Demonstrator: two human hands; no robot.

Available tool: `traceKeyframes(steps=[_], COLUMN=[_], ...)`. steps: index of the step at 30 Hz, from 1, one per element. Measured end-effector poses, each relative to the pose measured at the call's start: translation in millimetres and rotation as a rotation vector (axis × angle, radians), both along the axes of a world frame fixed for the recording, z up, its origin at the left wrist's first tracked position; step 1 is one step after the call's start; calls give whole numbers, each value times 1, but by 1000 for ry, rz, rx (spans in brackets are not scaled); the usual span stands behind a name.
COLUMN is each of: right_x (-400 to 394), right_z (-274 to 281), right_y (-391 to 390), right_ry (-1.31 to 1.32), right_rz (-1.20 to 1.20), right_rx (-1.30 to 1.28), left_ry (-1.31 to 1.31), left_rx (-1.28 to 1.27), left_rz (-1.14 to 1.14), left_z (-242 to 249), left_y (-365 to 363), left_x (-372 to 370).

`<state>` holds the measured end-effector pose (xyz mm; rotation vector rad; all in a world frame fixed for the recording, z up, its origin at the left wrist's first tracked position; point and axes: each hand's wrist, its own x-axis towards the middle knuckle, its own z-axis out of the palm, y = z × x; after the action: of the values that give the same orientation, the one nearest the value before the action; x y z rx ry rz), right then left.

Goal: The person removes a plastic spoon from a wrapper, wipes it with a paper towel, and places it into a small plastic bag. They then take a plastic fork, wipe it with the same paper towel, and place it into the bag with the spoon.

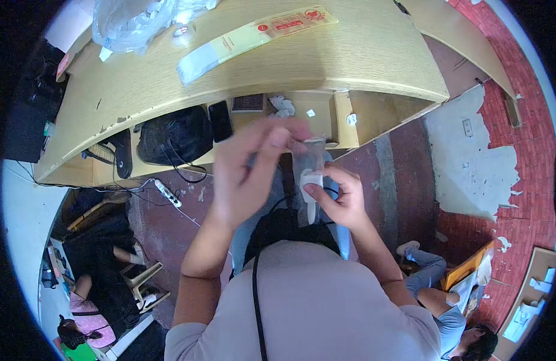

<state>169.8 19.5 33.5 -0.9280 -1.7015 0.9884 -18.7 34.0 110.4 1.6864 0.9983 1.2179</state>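
Note:
My right hand (342, 195) pinches a clear plastic bag (308, 157) between thumb and fingers, in front of my lap. Inside the bag is a white tool (311, 179) with a wide head and a narrow handle pointing down toward me; its exact kind is not clear. My left hand (248, 165) is blurred by motion, with its fingertips close to the bag's upper end. Whether those fingers grip the bag cannot be made out.
Ahead is a wooden desk (374, 51) bearing a long printed packet (257, 42), a tape roll (183, 34) and a plastic bag (124, 27). Its open compartment holds a black bag (174, 135), a phone (220, 121) and crumpled paper (282, 106). Other people sit at lower left and right.

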Motion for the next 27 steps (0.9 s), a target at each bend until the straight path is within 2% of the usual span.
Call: traceKeyframes(steps=[2, 5, 6, 7, 9, 11, 14, 15, 18, 20, 21, 23, 24, 26, 27], right_x=[0, -2, -2, -3, -2, 0, -3, -4, -9, -16, -14, -9, -7, -4, -5], right_z=[-1, 1, 1, 1, 4, 9, 1, 1, 0, -3, -7, -17, -18, -20, -17], right_y=[0, -1, 0, 1, 2, 5, 3, 3, 1, -4, -4, -3, -3, -2, -2], right_ry=[29, 87, 88, 116, 143, -12, 25, 25, 109, 394, 395, 222, 222, -41, -40], right_rz=[10, -2, -1, -6, -8, 86, 76, 75, 122, 119, 118, 144, 145, 90, 90], right_rx=[-58, -113, -114, -99, -90, -28, -54, -54, -67, -260, -259, -229, -231, -57, -57], left_ry=[-353, -246, -58, -57, 278, 209, 177, 127, 48, 19, -36, -92, -122, -152, -218], left_rx=[-62, -81, -33, -33, 99, 91, 140, 64, -23, -33, -24, -18, 11, 37, -16], left_rz=[231, 185, 101, 103, 77, 141, 153, 156, 163, 163, 155, 147, 159, 172, 150], left_z=[5, -9, -17, -20, -25, -31, -31, -29, -28, -31, -35, -42, -45, -47, -46], left_y=[2, -3, -5, -7, -13, -14, -12, -14, -13, -11, -10, -9, -8, -8, -9], left_x=[-1, -2, -4, -2, 6, 10, 14, 15, 15, 14, 14, 15, 15, 15, 14])
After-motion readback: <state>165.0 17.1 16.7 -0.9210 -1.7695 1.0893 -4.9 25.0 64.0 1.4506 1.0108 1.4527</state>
